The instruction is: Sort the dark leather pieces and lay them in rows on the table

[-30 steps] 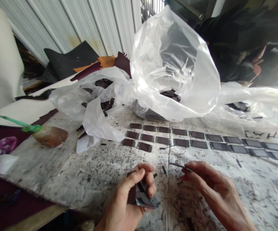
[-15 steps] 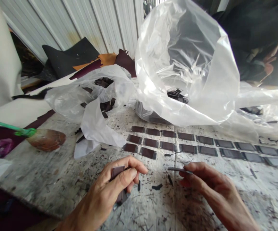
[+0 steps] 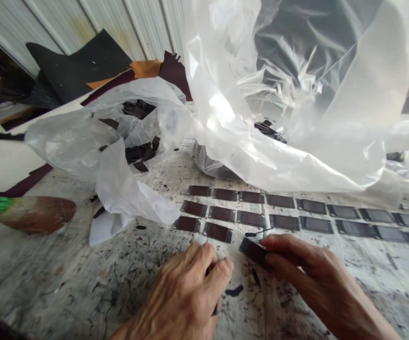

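Between the thumb and fingers of my right hand (image 3: 306, 269) is one small dark rectangular leather-like piece (image 3: 253, 251). It sits low over the table, just in front of the nearest row; I cannot tell if it touches the surface. My left hand (image 3: 190, 288) is closed, knuckles up, around more dark pieces (image 3: 215, 308), of which only small parts show. Ahead of both hands, several matching pieces (image 3: 218, 232) lie flat in rows, brown in the middle with darker ends.
A large clear plastic bag (image 3: 225, 137) with dark pieces inside stands behind the rows. To its left lies a smaller bag (image 3: 59, 137) of dark scraps. A brown tool with a green end (image 3: 41, 213) rests at left. Scraps litter the stained table (image 3: 94, 283).
My left hand has turned knuckles up and moved right, hiding most of its pieces. The piece in my right hand has tilted from edge-on to show its face. The view has moved closer.
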Demonstrator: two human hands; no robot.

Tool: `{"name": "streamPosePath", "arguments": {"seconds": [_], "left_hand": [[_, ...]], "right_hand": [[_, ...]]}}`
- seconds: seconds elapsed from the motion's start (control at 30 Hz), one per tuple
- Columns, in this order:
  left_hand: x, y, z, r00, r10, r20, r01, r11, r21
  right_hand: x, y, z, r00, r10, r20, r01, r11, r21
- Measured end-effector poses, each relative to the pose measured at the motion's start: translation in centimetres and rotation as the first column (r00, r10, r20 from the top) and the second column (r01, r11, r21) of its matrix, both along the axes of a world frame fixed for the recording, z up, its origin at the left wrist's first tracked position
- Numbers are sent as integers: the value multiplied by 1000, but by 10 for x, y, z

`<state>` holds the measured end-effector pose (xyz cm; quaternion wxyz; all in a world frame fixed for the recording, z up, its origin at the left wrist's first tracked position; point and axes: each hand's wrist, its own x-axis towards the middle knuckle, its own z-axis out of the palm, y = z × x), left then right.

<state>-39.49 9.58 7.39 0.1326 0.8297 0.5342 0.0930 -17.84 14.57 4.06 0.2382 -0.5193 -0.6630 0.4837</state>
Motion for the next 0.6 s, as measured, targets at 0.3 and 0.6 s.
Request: {"name": "streamPosePath", "arguments": {"seconds": [0.3, 0.6], "left_hand": [[8, 2, -7, 993, -2, -119, 32, 968, 248], [9, 5, -10, 990, -16, -138, 42, 982, 186]], "right_hand": [[-10, 16, 9, 989, 59, 136, -82, 983, 167], [-17, 19, 5, 989, 21, 149, -63, 958, 280]]}}
